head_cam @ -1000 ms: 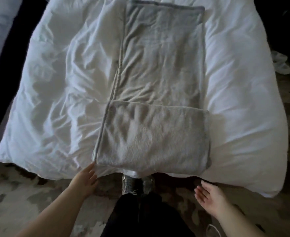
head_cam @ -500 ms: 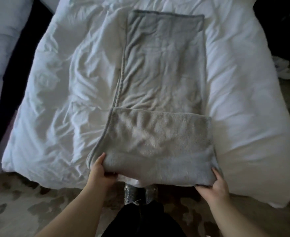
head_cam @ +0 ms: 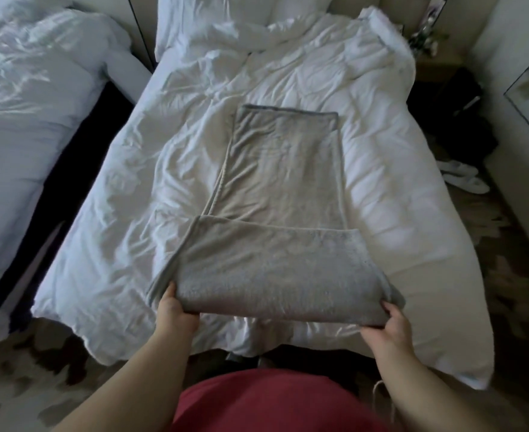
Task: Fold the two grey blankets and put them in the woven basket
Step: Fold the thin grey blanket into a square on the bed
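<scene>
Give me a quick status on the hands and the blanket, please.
Left hand and right hand grip near fold of grey blanket. Nothing in the way.

A second ago both hands hang open below the foot of the bed point(head_cam: 116, 244), clear of the cloth. Now the left hand point(head_cam: 176, 310) grips the near left corner of the grey blanket point(head_cam: 282, 266) at its folded end, and the right hand point(head_cam: 391, 325) grips the near right corner, thumbs on top. The fold's near edge, flat before, now looks raised off the bed. The view pulls back and takes in more of the bed.
</scene>
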